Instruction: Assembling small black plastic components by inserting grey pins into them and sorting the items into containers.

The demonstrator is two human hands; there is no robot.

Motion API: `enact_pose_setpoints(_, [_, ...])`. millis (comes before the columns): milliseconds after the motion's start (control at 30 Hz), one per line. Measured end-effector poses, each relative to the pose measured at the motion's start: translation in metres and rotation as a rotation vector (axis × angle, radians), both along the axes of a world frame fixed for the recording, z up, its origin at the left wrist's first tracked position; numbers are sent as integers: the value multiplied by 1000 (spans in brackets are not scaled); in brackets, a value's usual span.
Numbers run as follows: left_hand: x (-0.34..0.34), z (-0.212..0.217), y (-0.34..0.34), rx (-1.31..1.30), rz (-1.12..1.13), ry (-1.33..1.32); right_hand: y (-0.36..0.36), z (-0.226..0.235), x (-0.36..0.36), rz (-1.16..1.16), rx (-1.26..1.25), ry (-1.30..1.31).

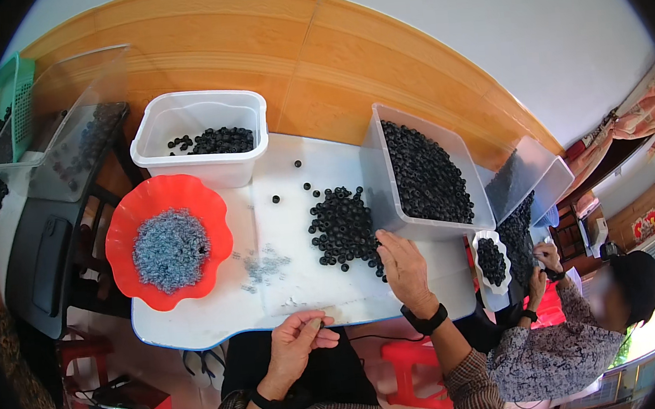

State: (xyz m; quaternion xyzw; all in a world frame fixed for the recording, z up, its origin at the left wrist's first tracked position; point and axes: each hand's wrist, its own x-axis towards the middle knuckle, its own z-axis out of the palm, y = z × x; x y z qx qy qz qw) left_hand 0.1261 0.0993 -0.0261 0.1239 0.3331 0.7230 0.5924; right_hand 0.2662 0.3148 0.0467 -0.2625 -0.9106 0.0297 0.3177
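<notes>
White tbl (294,223): R hand (405,269) spread at blk pcs (341,227); L hand (297,343) pinched, contents unclear.

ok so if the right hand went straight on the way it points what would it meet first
Probably the loose pile of small, round black pieces on the white tabletop; the right hand seems to touch its right edge.

Bowl (117,250) left, bead pile (341,225) mid-table, bin (379,180) right
Bits (169,249) fill the bowl, more lying on the table (290,223) between it and the pile; tub (207,168) behind the bowl, beads inside; bin, holding beads, behind the dish (498,288); right hand (405,272) at the pile's near right edge, left hand (299,341) at the table's near edge
</notes>
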Motion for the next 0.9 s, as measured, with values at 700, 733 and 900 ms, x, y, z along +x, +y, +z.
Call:
enact_pose_setpoints(700, [1, -2, 1, -14, 20, 8, -40, -29, 27, -244, -507, 70])
enact_pose_setpoints(733, [1, -1, 1, -21, 20, 9, -40, -32, 23, -246, -458, 58])
enact_pose_setpoints(900, [1, -1, 2, -34, 25, 23, -38, -35, 9, -230, -418, 64])
